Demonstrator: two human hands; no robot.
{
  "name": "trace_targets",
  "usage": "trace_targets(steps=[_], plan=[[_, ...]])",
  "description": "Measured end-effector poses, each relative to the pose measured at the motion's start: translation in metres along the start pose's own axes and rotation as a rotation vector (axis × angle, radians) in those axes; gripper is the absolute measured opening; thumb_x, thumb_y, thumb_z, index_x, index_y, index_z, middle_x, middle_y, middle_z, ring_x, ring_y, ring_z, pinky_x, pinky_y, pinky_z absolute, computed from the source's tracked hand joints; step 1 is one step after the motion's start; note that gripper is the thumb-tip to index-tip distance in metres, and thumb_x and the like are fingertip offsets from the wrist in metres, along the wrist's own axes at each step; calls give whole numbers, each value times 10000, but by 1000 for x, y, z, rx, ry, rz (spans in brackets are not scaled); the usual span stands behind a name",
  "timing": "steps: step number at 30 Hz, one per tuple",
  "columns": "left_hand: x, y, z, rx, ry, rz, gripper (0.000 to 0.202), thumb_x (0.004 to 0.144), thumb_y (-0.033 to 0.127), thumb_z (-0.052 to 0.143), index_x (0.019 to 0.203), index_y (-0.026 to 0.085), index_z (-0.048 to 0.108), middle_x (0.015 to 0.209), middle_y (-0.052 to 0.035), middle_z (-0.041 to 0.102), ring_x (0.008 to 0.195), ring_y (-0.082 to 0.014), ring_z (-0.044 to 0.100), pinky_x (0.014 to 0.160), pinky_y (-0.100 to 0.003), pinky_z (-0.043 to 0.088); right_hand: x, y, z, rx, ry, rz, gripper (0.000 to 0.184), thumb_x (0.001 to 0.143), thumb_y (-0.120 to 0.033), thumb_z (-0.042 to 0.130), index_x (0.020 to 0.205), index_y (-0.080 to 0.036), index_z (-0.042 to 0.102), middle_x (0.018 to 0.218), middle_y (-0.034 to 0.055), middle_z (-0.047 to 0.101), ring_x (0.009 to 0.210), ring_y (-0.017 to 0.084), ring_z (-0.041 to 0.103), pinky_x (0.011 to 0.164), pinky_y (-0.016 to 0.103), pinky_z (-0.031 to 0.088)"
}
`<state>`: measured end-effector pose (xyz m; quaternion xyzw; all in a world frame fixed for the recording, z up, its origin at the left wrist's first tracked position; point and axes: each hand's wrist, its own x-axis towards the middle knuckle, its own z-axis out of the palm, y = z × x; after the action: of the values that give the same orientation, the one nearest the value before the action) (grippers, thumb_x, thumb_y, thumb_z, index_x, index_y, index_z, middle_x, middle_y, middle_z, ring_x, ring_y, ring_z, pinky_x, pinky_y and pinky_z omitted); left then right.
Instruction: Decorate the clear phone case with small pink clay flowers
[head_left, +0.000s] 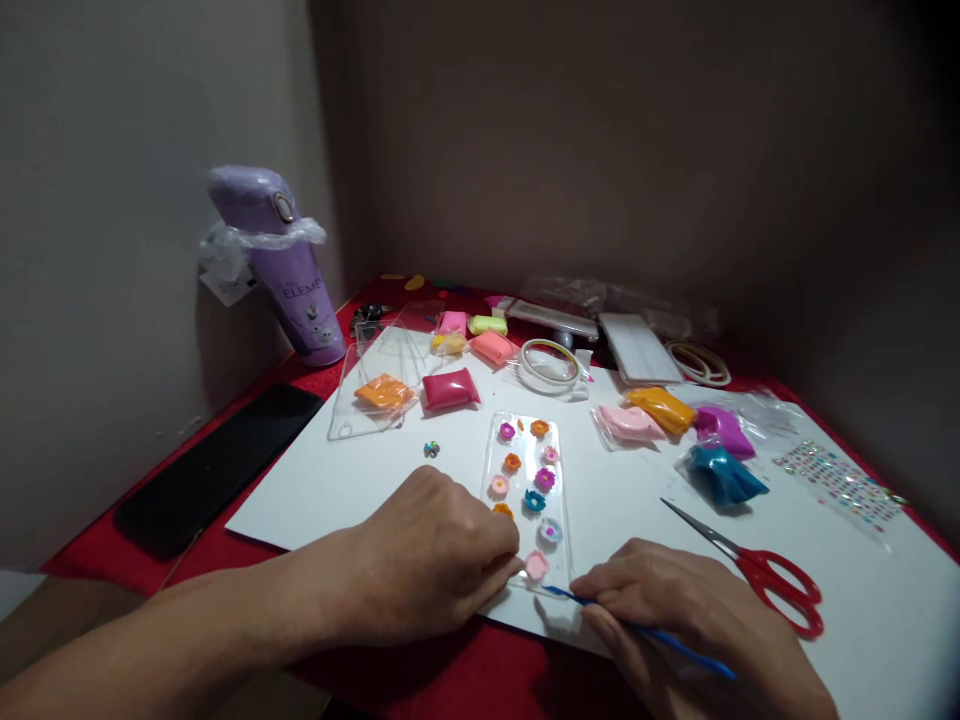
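Note:
A clear rectangular plastic panel (564,500) lies on the white board, decorated with several small clay flowers in orange, purple, pink and blue. My left hand (442,550) is curled closed at the panel's lower left edge, its fingertips pressed there beside a pale pink flower (537,566). Between the fingers of my right hand (682,610) is a thin blue modelling tool (564,594). The tool's tip points left, close under the pink flower at the panel's near end; whether it touches the clay I cannot tell.
Red-handled scissors (772,580) lie right of my right hand. Packets of coloured clay (450,390), a tape roll (549,365) and a gem sticker sheet (840,485) sit around the white board (315,480). A black phone (217,470) and purple bottle (292,270) are at left.

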<state>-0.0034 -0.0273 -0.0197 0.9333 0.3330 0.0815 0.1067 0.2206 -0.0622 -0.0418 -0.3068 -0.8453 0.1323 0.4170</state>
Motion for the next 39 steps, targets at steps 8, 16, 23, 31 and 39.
trace_targets(steps=[8, 16, 23, 31, 39], plan=[[0, 4, -5, -219, 12, 10, 257, 854, 182, 527, 1041, 255, 687, 552, 47, 588, 475, -106, 463, 538, -207, 370, 0, -4, -4, -58, -53, -35, 103, 849, -119, 604, 818, -216, 622, 719, 11, 740, 585, 112, 686, 559, 182, 547], [2, 4, 0, -295, -10, 21, 303, 783, 115, 565, 1028, 215, 712, 554, 36, 604, 476, -91, 499, 531, -184, 383, -9, 1, 2, -47, -50, -95, 78, 866, -130, 610, 870, -207, 624, 747, 8, 737, 607, 115, 685, 575, 213, 535], [4, 4, 0, -250, -69, -12, 319, 766, 114, 575, 1032, 223, 713, 566, 23, 622, 487, -101, 519, 538, -191, 402, 1, 0, 1, -38, -113, -149, 89, 904, -136, 544, 893, -195, 609, 749, 26, 737, 582, 113, 676, 514, 222, 502], [4, 4, 1, -212, -89, -23, 336, 769, 117, 573, 1053, 240, 704, 573, 22, 626, 495, -111, 522, 535, -198, 401, -2, 0, 2, -92, -63, -129, 72, 885, -139, 575, 875, -179, 634, 753, 35, 744, 603, 120, 693, 531, 216, 522], [4, 4, 0, -208, -77, -2, 296, 777, 115, 570, 1010, 237, 706, 573, 26, 617, 490, -104, 518, 530, -188, 395, 2, -4, 2, -144, -87, -134, 137, 907, -176, 554, 805, -197, 643, 679, 10, 732, 531, 116, 677, 491, 207, 521]])
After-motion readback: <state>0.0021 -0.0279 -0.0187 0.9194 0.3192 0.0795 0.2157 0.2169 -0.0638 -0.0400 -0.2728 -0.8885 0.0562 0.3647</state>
